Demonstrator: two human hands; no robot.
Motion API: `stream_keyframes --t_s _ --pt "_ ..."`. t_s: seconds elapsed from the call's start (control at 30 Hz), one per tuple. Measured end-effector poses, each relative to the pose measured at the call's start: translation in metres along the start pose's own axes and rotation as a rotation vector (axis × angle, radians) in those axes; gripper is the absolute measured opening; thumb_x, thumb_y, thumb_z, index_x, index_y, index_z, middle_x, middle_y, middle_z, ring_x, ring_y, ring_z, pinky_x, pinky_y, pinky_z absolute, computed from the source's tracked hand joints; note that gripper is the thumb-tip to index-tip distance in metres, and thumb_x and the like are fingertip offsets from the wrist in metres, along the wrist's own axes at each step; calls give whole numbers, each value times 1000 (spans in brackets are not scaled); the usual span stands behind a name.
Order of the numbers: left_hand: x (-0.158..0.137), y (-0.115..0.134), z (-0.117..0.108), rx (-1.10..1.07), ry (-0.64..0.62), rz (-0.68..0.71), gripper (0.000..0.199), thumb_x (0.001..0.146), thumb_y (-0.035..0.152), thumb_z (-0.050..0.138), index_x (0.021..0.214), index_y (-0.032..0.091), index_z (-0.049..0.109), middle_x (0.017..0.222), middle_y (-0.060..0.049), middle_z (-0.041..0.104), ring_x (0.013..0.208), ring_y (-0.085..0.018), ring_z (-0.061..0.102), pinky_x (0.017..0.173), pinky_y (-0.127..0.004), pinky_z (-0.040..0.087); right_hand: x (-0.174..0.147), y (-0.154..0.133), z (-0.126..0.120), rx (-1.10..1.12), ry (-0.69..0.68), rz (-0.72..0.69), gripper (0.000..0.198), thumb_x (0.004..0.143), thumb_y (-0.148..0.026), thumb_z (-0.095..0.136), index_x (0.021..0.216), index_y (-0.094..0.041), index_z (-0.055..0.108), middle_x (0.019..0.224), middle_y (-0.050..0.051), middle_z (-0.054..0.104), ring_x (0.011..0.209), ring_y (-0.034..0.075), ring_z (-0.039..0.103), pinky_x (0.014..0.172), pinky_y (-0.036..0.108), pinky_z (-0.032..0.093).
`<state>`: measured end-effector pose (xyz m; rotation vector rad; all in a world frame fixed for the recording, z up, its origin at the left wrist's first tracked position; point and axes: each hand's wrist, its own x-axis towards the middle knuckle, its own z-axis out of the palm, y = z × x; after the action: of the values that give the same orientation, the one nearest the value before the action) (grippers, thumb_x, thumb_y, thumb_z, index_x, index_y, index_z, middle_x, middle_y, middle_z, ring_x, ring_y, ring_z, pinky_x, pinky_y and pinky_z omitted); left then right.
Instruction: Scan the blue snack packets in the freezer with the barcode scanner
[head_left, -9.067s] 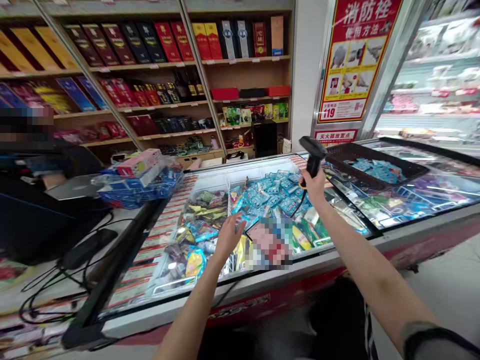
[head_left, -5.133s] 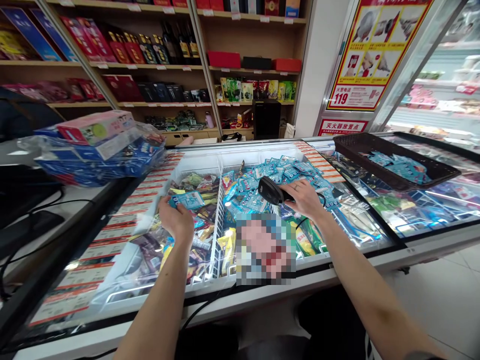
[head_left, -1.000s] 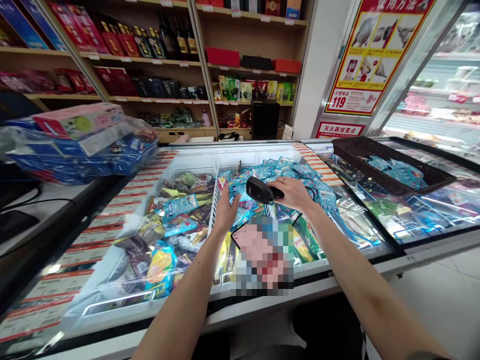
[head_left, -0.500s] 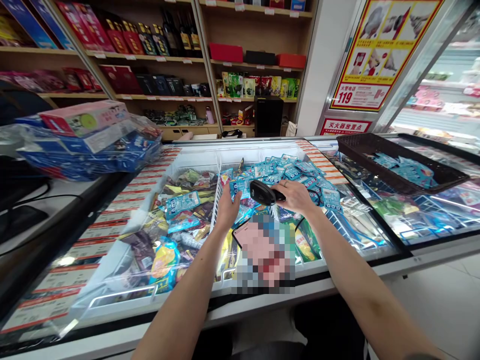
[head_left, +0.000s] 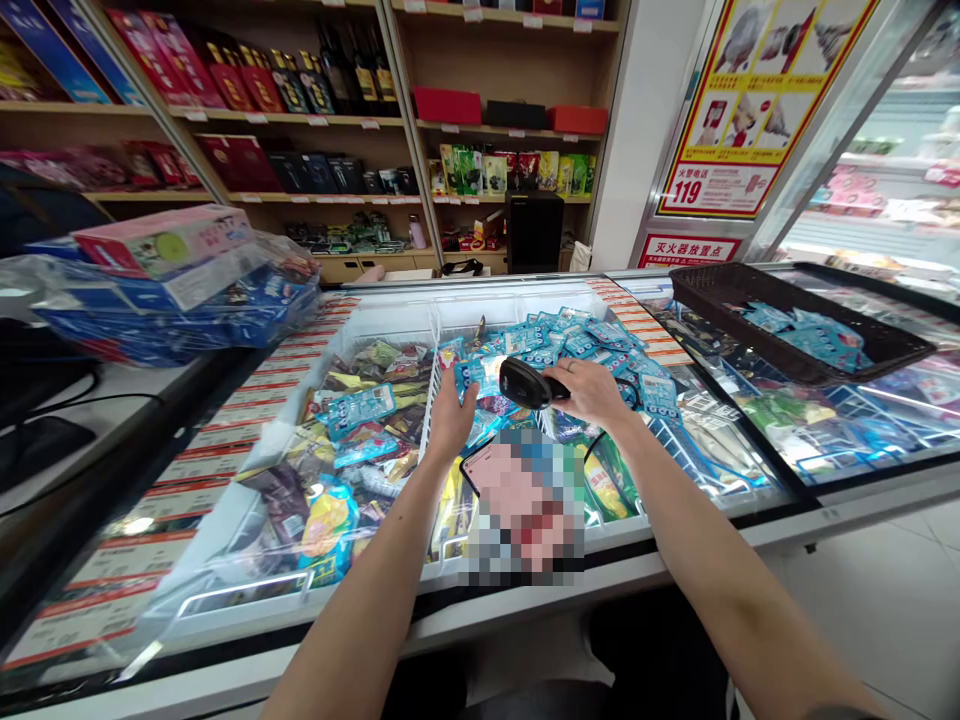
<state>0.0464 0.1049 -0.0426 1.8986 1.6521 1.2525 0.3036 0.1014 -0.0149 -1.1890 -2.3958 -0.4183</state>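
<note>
My right hand (head_left: 592, 390) is wrapped round the handle of a black barcode scanner (head_left: 525, 383), whose head points left. A light blue packet (head_left: 480, 374) is gripped in my left hand (head_left: 451, 415), just left of the scanner head. Bright light falls on the packet near the scanner. Beyond both hands, many similar blue packets (head_left: 577, 340) are spread over the glass top of a chest freezer. Two more blue packets (head_left: 360, 408) lie to the left. Below the scanner rests a phone (head_left: 487, 470), partly blurred out.
A dark brown basket (head_left: 885, 357) holding blue packets stands on the right of the freezer. Plastic-wrapped boxes (head_left: 172, 300) are stacked at the left. A black cable (head_left: 596, 450) runs near my right wrist. Shelves (head_left: 300, 118) with bottles and boxes stand behind.
The scanner and both hands stay nearly in place. Light on the blue packet is brighter now. The whole view has shifted slightly.
</note>
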Motion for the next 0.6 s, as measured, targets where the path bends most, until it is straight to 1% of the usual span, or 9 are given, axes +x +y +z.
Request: stream_keyframes --t_s 0.2,0.33,0.47,0.6 --pt "0 1 -1 -18 2 -2 42 85 45 46 119 21 45 111 -11 58 103 -26 54 87 -42 43 -2 1 3 3 19 -9 33 84 -35 58 115 -23 58 98 5 63 89 18 56 72 28 38" --pt "1 0 -1 -17 56 -16 39 85 42 45 118 22 46 112 -10 57 110 -26 51 92 -42 40 -3 2 7 7 10 -3 36 83 -34 59 116 -23 58 98 5 64 89 19 56 74 28 39" --pt "3 -1 0 9 92 -14 35 85 39 46 115 22 48 111 -9 58 110 -26 51 93 -41 40 0 -3 8 -7 22 50 33 82 -35 60 113 -24 60 97 5 64 86 18 57 73 28 39" --pt "4 -3 2 16 91 14 34 85 39 46 114 22 48 108 -9 59 105 -25 54 90 -40 42 5 -11 1 -21 44 95 31 81 -35 60 110 -25 61 95 4 64 85 18 58 72 27 38"
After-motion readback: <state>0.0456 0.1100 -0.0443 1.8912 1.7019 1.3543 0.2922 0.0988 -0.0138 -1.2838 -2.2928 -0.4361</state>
